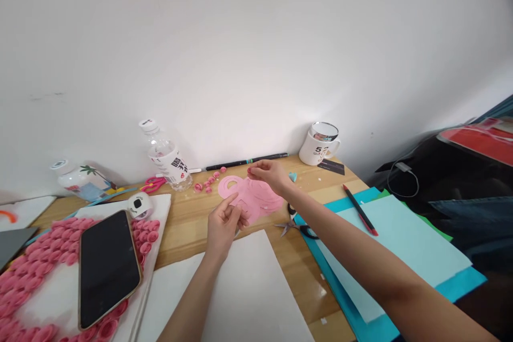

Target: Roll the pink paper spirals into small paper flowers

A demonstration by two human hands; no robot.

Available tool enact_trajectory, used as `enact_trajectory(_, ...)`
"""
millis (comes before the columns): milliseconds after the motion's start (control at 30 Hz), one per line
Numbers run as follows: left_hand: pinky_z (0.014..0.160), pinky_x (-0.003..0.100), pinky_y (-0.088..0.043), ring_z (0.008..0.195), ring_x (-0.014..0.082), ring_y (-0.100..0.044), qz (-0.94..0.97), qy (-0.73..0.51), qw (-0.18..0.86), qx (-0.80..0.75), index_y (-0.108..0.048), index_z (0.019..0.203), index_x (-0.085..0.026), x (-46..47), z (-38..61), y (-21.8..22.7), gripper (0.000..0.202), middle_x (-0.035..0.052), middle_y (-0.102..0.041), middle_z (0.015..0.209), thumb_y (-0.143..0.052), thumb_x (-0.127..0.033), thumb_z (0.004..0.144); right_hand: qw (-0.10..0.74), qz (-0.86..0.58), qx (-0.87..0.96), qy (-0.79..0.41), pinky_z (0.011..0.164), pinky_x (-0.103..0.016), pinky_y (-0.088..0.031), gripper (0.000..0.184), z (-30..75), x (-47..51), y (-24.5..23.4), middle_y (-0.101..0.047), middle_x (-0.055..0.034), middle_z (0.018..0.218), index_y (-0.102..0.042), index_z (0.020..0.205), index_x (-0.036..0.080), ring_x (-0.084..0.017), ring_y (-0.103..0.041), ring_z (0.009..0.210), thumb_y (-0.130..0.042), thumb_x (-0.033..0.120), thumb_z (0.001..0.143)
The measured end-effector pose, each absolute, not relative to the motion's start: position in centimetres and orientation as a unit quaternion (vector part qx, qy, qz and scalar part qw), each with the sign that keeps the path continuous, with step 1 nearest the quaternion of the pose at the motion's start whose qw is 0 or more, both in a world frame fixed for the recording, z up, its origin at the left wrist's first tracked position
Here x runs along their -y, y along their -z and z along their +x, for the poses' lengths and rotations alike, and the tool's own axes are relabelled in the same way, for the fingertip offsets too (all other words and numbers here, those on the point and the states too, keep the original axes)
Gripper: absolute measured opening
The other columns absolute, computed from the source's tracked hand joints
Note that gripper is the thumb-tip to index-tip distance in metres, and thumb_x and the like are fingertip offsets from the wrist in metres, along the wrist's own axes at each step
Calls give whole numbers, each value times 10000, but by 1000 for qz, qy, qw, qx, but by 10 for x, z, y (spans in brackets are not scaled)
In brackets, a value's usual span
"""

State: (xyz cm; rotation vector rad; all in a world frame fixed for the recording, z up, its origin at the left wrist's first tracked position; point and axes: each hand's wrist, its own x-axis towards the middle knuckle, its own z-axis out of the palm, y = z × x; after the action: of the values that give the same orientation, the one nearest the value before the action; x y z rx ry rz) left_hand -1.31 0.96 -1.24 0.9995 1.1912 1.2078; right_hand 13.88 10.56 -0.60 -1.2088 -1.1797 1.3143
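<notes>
Pink cut paper (262, 197) with curved slits lies on the wooden table below my hands. My right hand (272, 175) is closed above its far edge, pinching a small pink paper roll (250, 171) between thumb and fingertips. Over the paper's near left side is my left hand (224, 222). Its index finger stretches out, the other fingers curl loosely apart, and I see nothing held in it. Several small pink paper rolls (208, 181) lie on the table left of the paper. Scissors (298, 226) with dark handles rest open at its right.
A phone (108, 267) lies on a sheet covered in pink paper rolls at left. A plastic bottle (170, 157) and a white mug (316, 147) stand near the wall. White paper (248, 288) lies in front; a red-and-black pen (360, 211) rests on pale blue sheets (401, 246) at right.
</notes>
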Motion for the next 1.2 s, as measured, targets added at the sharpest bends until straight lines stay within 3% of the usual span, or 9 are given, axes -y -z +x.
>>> enact_trajectory(233,442,210,-392,448,101,-526,393,-525,570,-494,-511,1225,-83,-11,-18,14,611,4,-623,553,-637,-358,693,354,-577,553,-485,538,-234,-478,73,102,-164,17,-612,-27,477,-633,535,116,-121,-569,502,-686,134,581)
enact_trajectory(367,445,216,-396,432,98,-522,389,-532,573,-487,-502,1233,-78,-13,-20,16,626,10,-631,551,-642,-362,693,303,-622,576,-436,548,-223,-464,132,90,-174,19,-583,-28,426,-602,459,129,-138,-581,526,-671,100,568)
enact_trajectory(600,445,216,-406,428,103,-530,390,-535,571,-485,-508,1230,-79,-16,-21,20,640,2,-621,527,-649,-389,688,249,-661,598,-379,531,-216,-455,103,82,-180,15,-560,-30,392,-627,478,134,-163,-597,566,-697,107,548)
enact_trajectory(800,445,214,-416,439,105,-540,391,-534,563,-496,-531,1191,-85,-15,-20,17,584,6,-634,548,-629,-376,695,251,-644,626,-362,504,-235,-438,64,94,-170,5,-622,-68,478,-663,557,111,-160,-586,524,-645,132,615)
enact_trajectory(933,465,226,-459,460,117,-567,382,-540,533,-528,-536,1131,-64,-15,-21,16,508,8,-629,563,-596,-354,719,274,-606,659,-352,525,-230,-443,105,125,-144,-6,-688,-62,662,-688,723,136,-136,-593,536,-610,135,651)
enact_trajectory(1000,450,231,-465,446,120,-571,378,-538,518,-547,-518,1139,-65,-15,-22,18,500,10,-631,583,-581,-346,731,280,-577,689,-339,568,-238,-451,116,149,-120,-11,-698,-49,751,-683,727,170,-146,-604,609,-626,132,633)
enact_trajectory(1133,403,241,-453,406,138,-571,387,-521,488,-584,-511,1149,-94,-17,-22,24,472,5,-626,571,-544,-355,757,214,-551,773,-231,612,-290,-469,132,198,-56,-8,-677,-42,796,-667,789,207,-185,-605,698,-620,181,668)
enact_trajectory(1200,413,253,-459,408,151,-577,413,-512,456,-599,-534,1126,-101,-18,-22,28,453,7,-627,557,-533,-370,762,229,-544,786,-182,698,-331,-484,134,214,-25,3,-662,-50,864,-656,812,225,-217,-601,816,-643,219,679)
